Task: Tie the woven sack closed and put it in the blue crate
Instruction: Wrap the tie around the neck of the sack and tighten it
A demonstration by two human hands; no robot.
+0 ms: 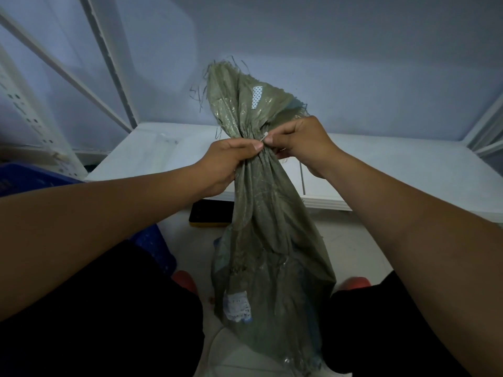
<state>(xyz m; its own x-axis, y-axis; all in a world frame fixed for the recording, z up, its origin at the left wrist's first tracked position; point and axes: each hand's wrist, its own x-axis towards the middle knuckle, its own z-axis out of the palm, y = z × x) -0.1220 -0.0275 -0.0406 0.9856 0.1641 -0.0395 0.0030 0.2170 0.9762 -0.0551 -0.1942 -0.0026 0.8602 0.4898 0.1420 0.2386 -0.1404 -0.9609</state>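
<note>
Head view, near to far from the woven sack [272, 254]: sack hangs upright between the knees, olive green, lower body bulging with contents, paper label low on its front. Neck is gathered tight at mid-height. Left hand [231, 161] wraps the neck from the left, closed on it. Right hand [296, 144] pinches at the right of the neck, fingertips closed on a thin pale tie [263, 137], maybe wire or a zip tie; too small to tell. Frayed mouth flares above both hands.

Step in hand: cinching the tie. To do it well, keep the left grip firm so the gather does not loosen, pull the tie snug just at the narrowest bunch, leave enough mouth above so it cannot slip off.

Blue crate [152, 240] sits left of the sack, low, mostly hidden behind the left forearm. Dark phone [211, 213] lies on the floor just behind the sack. White platform [381, 164] beyond. Left knee stands between sack and crate.
</note>
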